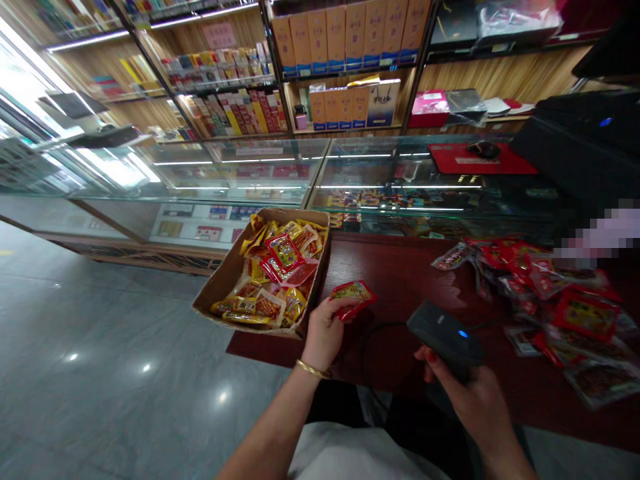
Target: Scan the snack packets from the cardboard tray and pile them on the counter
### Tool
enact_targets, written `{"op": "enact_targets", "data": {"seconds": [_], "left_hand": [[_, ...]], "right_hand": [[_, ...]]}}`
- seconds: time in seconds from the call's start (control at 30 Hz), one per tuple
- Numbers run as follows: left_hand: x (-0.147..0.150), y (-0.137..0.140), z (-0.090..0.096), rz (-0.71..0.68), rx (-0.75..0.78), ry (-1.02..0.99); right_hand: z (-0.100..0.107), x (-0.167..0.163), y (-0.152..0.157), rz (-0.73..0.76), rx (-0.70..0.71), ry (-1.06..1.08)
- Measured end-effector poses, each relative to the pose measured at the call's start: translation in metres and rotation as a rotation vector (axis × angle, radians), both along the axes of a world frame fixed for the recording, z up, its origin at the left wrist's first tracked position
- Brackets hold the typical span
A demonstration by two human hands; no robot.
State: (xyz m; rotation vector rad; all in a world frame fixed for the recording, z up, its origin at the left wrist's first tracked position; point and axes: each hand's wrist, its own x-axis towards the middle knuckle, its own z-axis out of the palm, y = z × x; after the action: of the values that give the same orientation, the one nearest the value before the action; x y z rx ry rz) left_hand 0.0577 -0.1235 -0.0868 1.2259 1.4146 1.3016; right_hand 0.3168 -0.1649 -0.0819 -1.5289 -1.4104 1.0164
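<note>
Pinched in my left hand [324, 331] is a red snack packet [356, 294] with a yellow-green panel, held just above the dark red tabletop [383, 267]. My right hand [473, 393] is wrapped round the grip of a black barcode scanner [443, 331], which has a small blue light on top. The scanner's head points left, toward the packet but apart from it. Close by on the left stands an open cardboard box [213, 285] of yellow and red snack packets [284, 257]. To the right lies a loose pile of red and clear packets [543, 273].
Beyond the table runs a glass display counter [260, 170], with a red mat [475, 160] and a black mouse [483, 149] on it. Dark equipment [590, 143] stands at right. Shelves of boxed goods [345, 37] line the back. A scanner cable [367, 347] crosses the table.
</note>
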Motion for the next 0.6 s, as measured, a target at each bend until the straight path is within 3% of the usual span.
{"op": "enact_targets", "data": {"seconds": [0.13,0.3,0.6], "left_hand": [[0.0,-0.002,-0.006,-0.105,-0.108,-0.076],[0.004,-0.006,-0.014,0.0,-0.173,-0.12],[0.011,0.007,0.016,0.187,-0.074,-0.182]], "right_hand": [[-0.002,0.003,0.001,0.062,-0.009,-0.015],[0.0,-0.001,-0.001,0.014,-0.031,-0.013],[0.001,0.004,0.007,0.111,-0.043,-0.129]]}}
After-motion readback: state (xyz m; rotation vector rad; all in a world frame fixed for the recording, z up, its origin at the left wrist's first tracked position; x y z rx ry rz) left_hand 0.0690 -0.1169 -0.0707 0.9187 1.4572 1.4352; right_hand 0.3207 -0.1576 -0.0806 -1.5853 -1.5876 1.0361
